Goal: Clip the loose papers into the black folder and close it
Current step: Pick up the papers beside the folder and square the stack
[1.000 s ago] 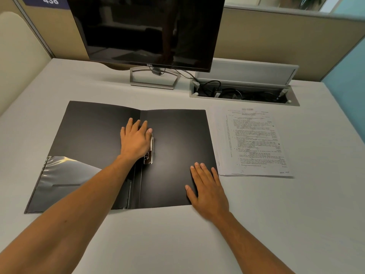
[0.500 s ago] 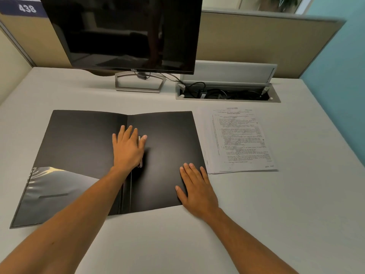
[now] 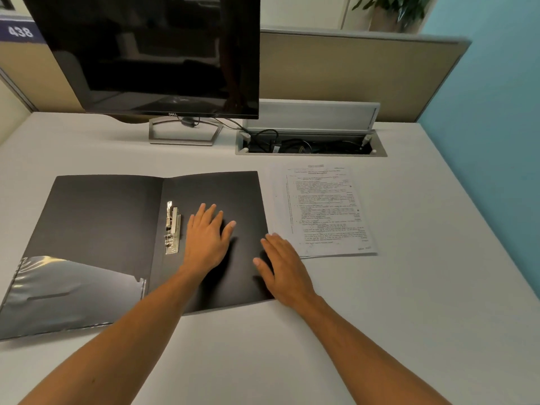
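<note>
The black folder lies open and flat on the desk, with a shiny clear pocket on its left flap. A metal clip sits just right of the spine, uncovered. My left hand rests flat on the right flap, just right of the clip, fingers apart and holding nothing. My right hand lies flat across the folder's right edge, its fingertips near the lower left corner of the papers. The stack of loose printed papers lies on the desk right beside the folder.
A dark monitor on a metal stand is behind the folder. An open cable tray with cords is set into the desk behind the papers. Partition panels close off the back, and a blue wall the right.
My left hand has slid right off the clip onto the right flap, uncovering the clip. My right hand has shifted right toward the papers. The view has tilted up.
</note>
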Available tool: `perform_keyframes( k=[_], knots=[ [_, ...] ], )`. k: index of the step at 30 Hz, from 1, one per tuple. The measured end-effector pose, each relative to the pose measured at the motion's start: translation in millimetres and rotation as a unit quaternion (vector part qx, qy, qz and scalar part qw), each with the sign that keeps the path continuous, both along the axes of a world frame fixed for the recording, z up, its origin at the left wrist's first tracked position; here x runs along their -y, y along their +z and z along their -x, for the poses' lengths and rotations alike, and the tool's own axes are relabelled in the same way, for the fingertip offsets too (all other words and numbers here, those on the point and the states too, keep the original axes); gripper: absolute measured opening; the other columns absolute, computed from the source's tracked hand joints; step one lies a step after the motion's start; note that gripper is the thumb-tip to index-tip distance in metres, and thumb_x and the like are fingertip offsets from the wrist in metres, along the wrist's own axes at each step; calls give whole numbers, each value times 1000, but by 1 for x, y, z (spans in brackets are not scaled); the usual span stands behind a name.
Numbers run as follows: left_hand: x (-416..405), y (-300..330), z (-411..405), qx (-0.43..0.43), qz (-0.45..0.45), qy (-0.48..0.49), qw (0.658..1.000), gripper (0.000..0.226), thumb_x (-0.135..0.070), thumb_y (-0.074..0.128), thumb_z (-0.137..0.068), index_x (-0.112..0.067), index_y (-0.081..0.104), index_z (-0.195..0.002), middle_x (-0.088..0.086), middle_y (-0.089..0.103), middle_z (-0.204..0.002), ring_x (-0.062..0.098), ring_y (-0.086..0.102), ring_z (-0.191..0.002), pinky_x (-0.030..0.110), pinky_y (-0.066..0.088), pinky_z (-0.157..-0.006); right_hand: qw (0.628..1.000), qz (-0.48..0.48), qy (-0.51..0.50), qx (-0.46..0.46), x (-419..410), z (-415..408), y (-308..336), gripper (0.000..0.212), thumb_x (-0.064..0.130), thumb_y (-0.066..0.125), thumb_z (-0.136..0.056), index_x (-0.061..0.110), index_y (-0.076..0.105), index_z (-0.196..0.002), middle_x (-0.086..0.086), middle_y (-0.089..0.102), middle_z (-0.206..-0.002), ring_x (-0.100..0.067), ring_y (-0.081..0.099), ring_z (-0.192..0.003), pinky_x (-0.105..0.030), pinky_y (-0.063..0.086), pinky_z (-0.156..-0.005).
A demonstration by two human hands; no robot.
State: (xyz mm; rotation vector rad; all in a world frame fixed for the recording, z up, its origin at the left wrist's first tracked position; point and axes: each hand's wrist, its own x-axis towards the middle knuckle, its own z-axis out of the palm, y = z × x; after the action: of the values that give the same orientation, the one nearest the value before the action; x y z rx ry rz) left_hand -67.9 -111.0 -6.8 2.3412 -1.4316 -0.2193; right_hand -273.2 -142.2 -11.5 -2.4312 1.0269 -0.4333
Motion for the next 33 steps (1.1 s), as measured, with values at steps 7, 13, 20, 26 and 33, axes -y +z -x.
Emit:
perform_keyframes(
  k=[7, 13, 20, 26, 33],
  knots=[
    [19, 5, 59, -58, -21, -7, 998, 61, -47, 40, -98, -7, 40, -144, 9, 29, -157, 25, 19, -147, 41, 20, -118, 991, 30, -123, -46, 63, 77, -3, 73, 60, 21, -92, 12, 36, -145, -7, 31, -155, -21, 23, -145, -30, 5, -118],
    [36, 9, 101, -99, -26, 10, 995, 57, -44, 43, -98, -8, 42, -143, 8, 33, -155, 26, 27, -143, 40, 25, -116, 981, 36, -155, -110, 101, 120, -13, 82, 63, 10, -90, 9, 29, -148, -9, 21, -159, -21, 11, -148, -37, 3, -121],
    [53, 13, 142, -136, 1, 62, 989, 44, -36, 50, -96, -5, 51, -128, 9, 48, -137, 27, 45, -126, 39, 41, -105, 981, 27, -121, -150, 103, 132, -27, 91, 66, -10, -84, 10, 12, -152, -7, 10, -161, -20, 2, -149, -39, -3, -121],
    [73, 13, 145, -237, 19, 171, 956, 41, -33, 57, -91, -5, 56, -120, 12, 55, -124, 29, 58, -109, 41, 52, -93, 980, 42, -123, -152, 103, 131, -28, 83, 61, 0, -89, 9, 16, -151, -8, 13, -161, -21, 5, -149, -41, -1, -121],
    [92, 26, 119, -397, 29, 279, 874, 23, -24, 69, -86, -7, 54, -90, 7, 57, -91, 20, 52, -75, 28, 43, -57, 981, 52, -125, -140, 103, 131, -30, 78, 58, 8, -92, 9, 19, -151, -9, 17, -160, -22, 9, -148, -42, 3, -121]
  ],
)
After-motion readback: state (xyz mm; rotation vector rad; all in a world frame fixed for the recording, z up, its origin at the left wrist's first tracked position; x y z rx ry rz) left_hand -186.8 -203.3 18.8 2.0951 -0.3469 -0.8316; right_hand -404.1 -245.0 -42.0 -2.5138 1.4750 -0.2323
